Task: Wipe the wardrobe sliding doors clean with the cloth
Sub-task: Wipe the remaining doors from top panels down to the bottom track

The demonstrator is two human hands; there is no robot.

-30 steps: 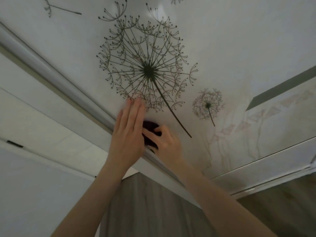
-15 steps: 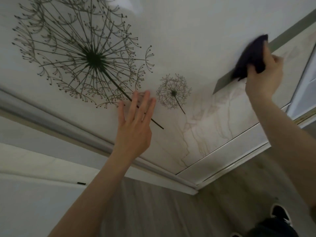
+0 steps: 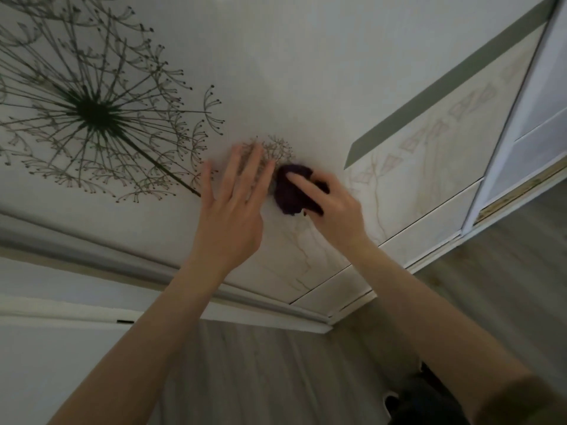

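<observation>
While the left hand spreads flat on the door, the right hand clutches one cloth (two dandelion prints).

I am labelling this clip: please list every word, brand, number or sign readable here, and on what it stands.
No text can be read anywhere.
The sliding door bears only dandelion drawings, no letters.
The dark cloth held by the right hand shows no label.

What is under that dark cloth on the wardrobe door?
The cloth, gripped by the right hand, lies against the white door. A small dandelion print shows just above it; the patch of door beneath is hidden.
</observation>
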